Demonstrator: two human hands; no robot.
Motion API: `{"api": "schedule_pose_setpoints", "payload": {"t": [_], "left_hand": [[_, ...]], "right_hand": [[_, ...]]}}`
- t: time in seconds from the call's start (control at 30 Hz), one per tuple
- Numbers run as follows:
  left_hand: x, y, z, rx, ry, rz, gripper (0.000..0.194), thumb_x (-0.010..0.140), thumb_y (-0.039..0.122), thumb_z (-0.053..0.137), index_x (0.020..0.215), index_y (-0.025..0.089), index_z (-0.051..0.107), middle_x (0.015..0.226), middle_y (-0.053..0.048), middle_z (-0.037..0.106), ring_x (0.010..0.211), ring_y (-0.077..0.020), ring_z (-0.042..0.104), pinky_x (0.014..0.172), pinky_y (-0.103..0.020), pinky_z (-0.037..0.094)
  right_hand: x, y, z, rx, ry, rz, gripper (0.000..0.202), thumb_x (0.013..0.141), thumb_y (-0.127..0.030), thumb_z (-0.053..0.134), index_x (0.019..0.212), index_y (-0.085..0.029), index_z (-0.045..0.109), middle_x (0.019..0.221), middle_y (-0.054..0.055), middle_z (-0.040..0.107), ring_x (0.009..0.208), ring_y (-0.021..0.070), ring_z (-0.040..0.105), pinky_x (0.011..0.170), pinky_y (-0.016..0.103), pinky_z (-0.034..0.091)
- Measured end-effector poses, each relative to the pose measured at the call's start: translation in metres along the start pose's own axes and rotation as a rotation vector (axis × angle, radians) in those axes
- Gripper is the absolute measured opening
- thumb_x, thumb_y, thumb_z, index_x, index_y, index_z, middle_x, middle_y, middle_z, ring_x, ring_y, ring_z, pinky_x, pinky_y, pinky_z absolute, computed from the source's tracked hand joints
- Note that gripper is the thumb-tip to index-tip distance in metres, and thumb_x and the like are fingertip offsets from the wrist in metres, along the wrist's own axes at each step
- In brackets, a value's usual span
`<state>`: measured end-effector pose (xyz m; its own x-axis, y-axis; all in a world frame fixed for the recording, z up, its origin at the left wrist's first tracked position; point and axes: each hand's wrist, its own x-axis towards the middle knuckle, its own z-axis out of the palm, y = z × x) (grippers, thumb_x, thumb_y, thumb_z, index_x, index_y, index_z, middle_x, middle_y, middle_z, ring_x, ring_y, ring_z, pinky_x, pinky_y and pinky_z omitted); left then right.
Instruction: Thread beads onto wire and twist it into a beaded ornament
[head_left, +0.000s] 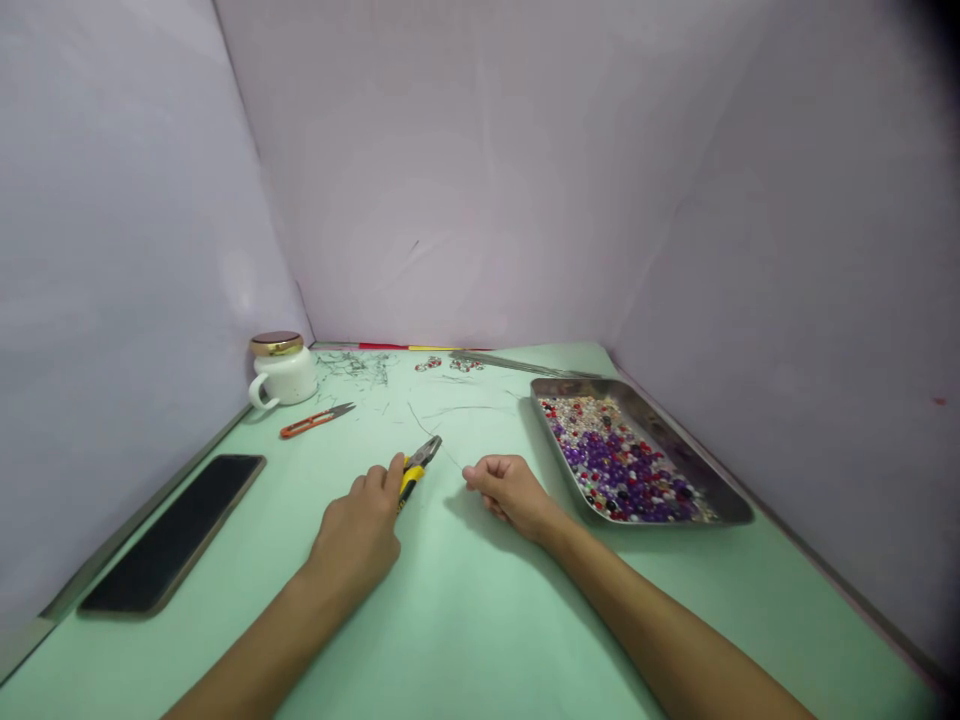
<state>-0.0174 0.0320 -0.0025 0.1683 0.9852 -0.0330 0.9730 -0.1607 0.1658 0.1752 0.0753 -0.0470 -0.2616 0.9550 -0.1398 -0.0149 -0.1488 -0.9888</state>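
Note:
My left hand is wrapped round the yellow and black handles of a pair of pliers, whose metal jaws point up and to the right. To the right of it, my right hand pinches the end of a thin wire. From those fingertips the wire runs up and left, passing close to the plier jaws; whether the jaws grip it I cannot tell. Both hands are just above the green tabletop.
A metal tray of mixed beads stands at the right. On the left lie a phone and orange thread snips, near a lidded white mug. Wire scraps, beaded pieces and long wires lie at the back.

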Motion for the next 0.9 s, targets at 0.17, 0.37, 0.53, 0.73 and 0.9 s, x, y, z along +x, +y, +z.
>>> {"api": "schedule_pose_setpoints", "payload": {"t": [0.17, 0.37, 0.53, 0.73, 0.9], "left_hand": [[-0.002, -0.014, -0.019, -1.000, -0.426, 0.077, 0.034, 0.065, 0.013, 0.045, 0.099, 0.013, 0.051, 0.074, -0.004, 0.049, 0.065, -0.0162, 0.049, 0.053, -0.026, 0.042], [-0.007, -0.020, -0.025, -1.705, -0.891, 0.137, 0.055, 0.058, 0.022, 0.056, 0.111, 0.019, 0.042, 0.086, -0.005, 0.046, 0.064, -0.0129, 0.047, 0.042, -0.020, 0.040], [-0.006, -0.013, -0.026, -1.150, -0.520, 0.170, 0.035, 0.064, 0.019, 0.048, 0.099, 0.016, 0.050, 0.079, -0.004, 0.051, 0.065, -0.0149, 0.048, 0.051, -0.025, 0.041], [-0.001, -0.002, -0.010, 0.089, -0.041, 0.018, 0.073, 0.061, 0.002, 0.038, 0.130, 0.021, 0.023, 0.105, -0.011, 0.050, 0.085, -0.0234, 0.051, 0.059, -0.029, 0.038], [0.001, -0.001, -0.005, -0.019, -0.046, 0.000, 0.069, 0.061, 0.002, 0.038, 0.127, 0.019, 0.030, 0.101, -0.011, 0.051, 0.086, -0.0238, 0.050, 0.061, -0.030, 0.039]], "right_hand": [[0.000, 0.003, -0.002, 0.025, -0.015, -0.045, 0.032, 0.065, -0.045, 0.062, 0.058, -0.015, 0.053, 0.036, -0.008, 0.041, 0.030, 0.0035, 0.028, 0.032, 0.018, 0.018], [-0.002, 0.004, -0.006, 0.063, -0.043, -0.090, 0.031, 0.064, -0.044, 0.063, 0.059, -0.015, 0.055, 0.040, -0.007, 0.042, 0.035, 0.0042, 0.034, 0.035, 0.018, 0.023], [-0.002, 0.003, -0.004, 0.049, -0.029, -0.071, 0.031, 0.065, -0.044, 0.062, 0.057, -0.015, 0.054, 0.037, -0.008, 0.039, 0.032, 0.0042, 0.030, 0.033, 0.018, 0.021], [-0.001, 0.000, 0.000, -0.002, -0.007, -0.026, 0.031, 0.064, -0.044, 0.062, 0.056, -0.015, 0.053, 0.035, -0.008, 0.041, 0.029, 0.0036, 0.028, 0.031, 0.018, 0.017], [-0.001, 0.000, 0.000, -0.015, -0.007, -0.024, 0.030, 0.065, -0.042, 0.062, 0.057, -0.015, 0.054, 0.036, -0.008, 0.042, 0.029, 0.0033, 0.027, 0.031, 0.018, 0.018]]}}
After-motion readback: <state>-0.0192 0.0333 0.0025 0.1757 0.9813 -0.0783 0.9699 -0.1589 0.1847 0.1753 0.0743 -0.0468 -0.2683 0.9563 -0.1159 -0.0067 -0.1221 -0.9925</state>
